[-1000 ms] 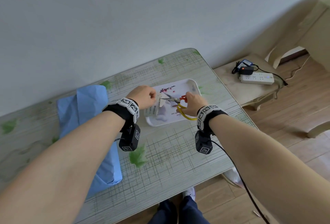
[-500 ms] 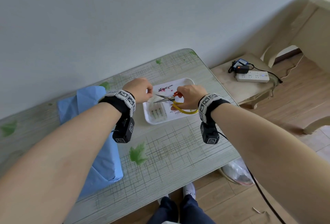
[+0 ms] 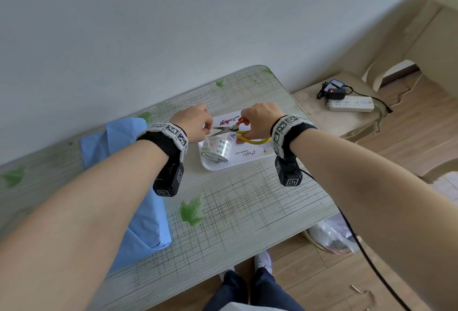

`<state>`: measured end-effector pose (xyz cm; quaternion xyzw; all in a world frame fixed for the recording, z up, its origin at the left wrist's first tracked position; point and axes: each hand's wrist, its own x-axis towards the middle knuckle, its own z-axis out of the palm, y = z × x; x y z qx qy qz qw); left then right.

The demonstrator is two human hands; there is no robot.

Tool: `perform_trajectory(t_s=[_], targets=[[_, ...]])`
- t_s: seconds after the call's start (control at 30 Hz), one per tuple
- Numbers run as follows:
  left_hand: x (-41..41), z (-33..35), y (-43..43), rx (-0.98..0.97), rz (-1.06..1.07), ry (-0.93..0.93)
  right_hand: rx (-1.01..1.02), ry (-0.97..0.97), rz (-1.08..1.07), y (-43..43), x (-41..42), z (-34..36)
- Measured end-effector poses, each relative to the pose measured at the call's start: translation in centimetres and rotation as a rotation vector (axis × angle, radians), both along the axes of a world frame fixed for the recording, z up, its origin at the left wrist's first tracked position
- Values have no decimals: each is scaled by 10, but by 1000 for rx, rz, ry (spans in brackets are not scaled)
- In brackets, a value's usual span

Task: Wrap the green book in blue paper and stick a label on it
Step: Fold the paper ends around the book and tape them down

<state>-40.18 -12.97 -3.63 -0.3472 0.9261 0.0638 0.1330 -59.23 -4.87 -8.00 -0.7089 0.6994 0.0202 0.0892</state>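
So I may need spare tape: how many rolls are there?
1: a clear roll in the tray, under the scissors. The left hand and right hand may hide others.

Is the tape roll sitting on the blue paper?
No, the tape roll lies in the white tray, well apart from the blue paper.

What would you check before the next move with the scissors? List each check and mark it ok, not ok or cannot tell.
1. Right hand grips the scissors by their handles: ok.
2. Blade tips point at the left hand, with its fingers safely clear: cannot tell, they are very close.
3. Left hand pinches a cut piece of tape: cannot tell, nothing shows between the curled fingers.
4. Tape roll is parked in the white tray: ok.
5. Blue paper covers the book on the table, no green showing: ok where visible.
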Motion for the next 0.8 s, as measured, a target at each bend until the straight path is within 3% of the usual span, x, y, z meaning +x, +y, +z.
perform_trajectory(t_s=[0.27, 0.8], targets=[[6, 2, -10, 5, -15, 0, -59, 42, 65, -11, 5, 7], [6, -2, -11, -39, -25, 15, 11, 61, 82, -21, 10, 8]])
